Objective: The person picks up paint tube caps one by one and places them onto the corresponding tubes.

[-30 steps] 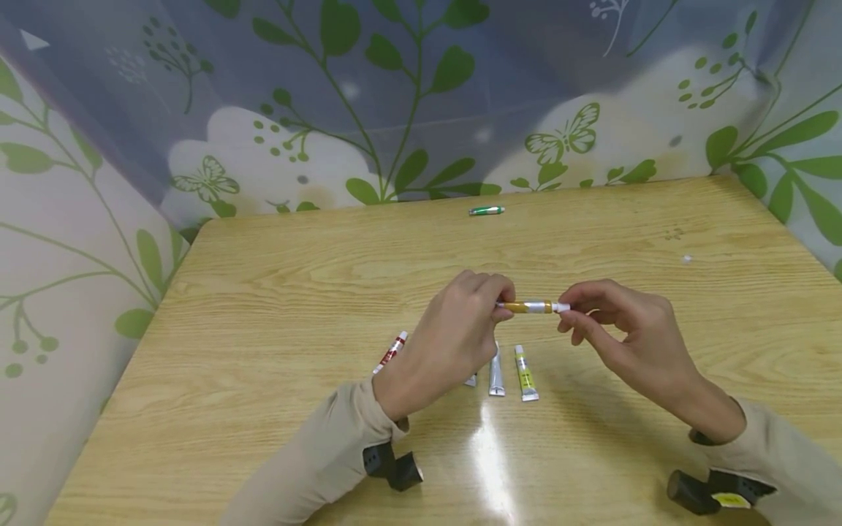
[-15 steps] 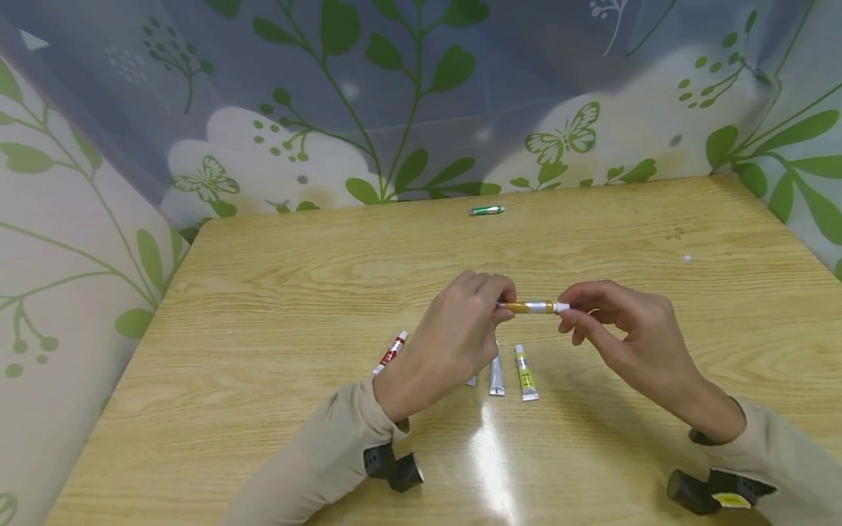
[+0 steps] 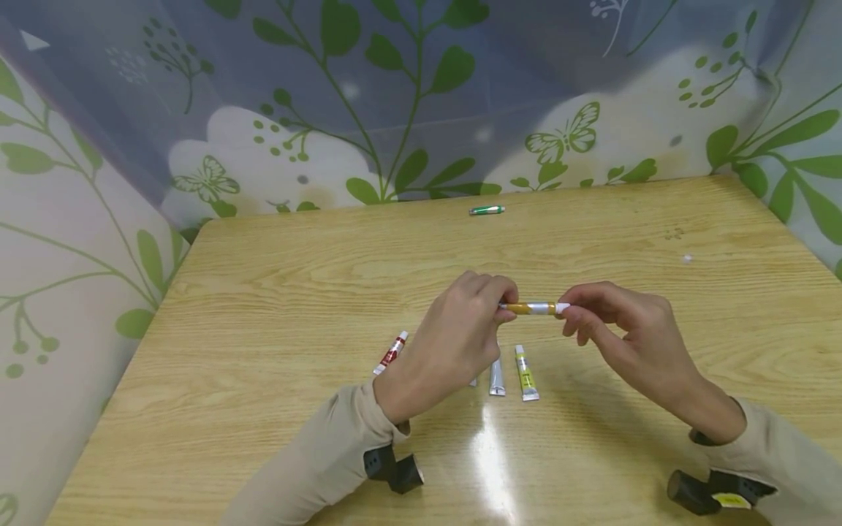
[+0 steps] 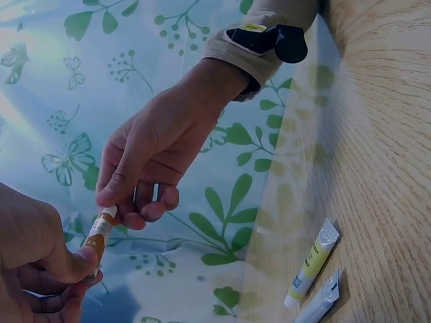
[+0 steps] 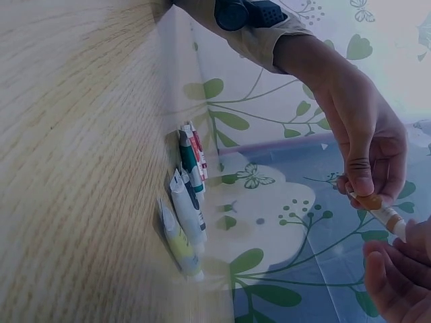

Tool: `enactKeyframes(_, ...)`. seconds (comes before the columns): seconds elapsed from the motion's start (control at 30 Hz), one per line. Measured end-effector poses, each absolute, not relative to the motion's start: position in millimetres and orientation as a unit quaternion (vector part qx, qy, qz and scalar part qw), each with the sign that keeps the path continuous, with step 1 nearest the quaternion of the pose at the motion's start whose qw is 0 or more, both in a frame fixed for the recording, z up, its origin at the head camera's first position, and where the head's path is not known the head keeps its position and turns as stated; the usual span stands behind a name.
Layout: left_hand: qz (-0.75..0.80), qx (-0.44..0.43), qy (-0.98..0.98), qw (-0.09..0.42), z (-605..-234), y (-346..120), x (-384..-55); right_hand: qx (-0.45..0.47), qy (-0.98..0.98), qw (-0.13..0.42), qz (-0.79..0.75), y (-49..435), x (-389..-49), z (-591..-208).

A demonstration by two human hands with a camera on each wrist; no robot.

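A slim ochre paint tube (image 3: pixel 534 308) with a silver band is held level above the table, between both hands. My left hand (image 3: pixel 454 329) pinches its tail end between thumb and fingers. At the other end, the right hand (image 3: pixel 628 332) has thumb and forefinger on the white cap (image 3: pixel 562 308), which sits against the tube's neck. In the left wrist view the same ochre tube (image 4: pixel 98 235) shows between the two hands. Below them lie a yellow tube (image 3: pixel 526 374) and a pale tube (image 3: pixel 497 380), partly hidden by the left hand.
A red tube (image 3: pixel 391 352) lies left of the left forearm. Near the table's back edge is a green tube (image 3: pixel 487 210). One small white bit (image 3: pixel 687 258) rests at the right. In the right wrist view, a dark green tube (image 5: pixel 190 161) lies among the others.
The white cap sits slightly closer to the ochre tube's body than a second ago. Right fingertips have shifted a little on it; both hands otherwise stay in place.
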State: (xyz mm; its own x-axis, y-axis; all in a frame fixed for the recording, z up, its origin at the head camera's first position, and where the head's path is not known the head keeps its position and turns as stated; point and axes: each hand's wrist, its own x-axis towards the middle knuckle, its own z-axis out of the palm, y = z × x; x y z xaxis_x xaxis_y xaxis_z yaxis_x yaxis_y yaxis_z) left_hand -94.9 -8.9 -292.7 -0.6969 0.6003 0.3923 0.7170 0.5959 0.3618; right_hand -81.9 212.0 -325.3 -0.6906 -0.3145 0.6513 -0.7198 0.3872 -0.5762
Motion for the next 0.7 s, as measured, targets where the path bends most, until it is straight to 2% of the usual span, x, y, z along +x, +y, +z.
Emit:
enactKeyframes(0.47,-0.258,-0.383,-0.879,0.123,-293.7,-8.5,-92.3,0.315,-0.814,0.221,0.435,212.9,-81.7,-327.2)
enactKeyframes(0.7,-0.254,-0.375,-0.883,0.125,-292.9,-9.5,-93.4,0.32,-0.816,0.193,0.44,213.3,-80.7,-326.7)
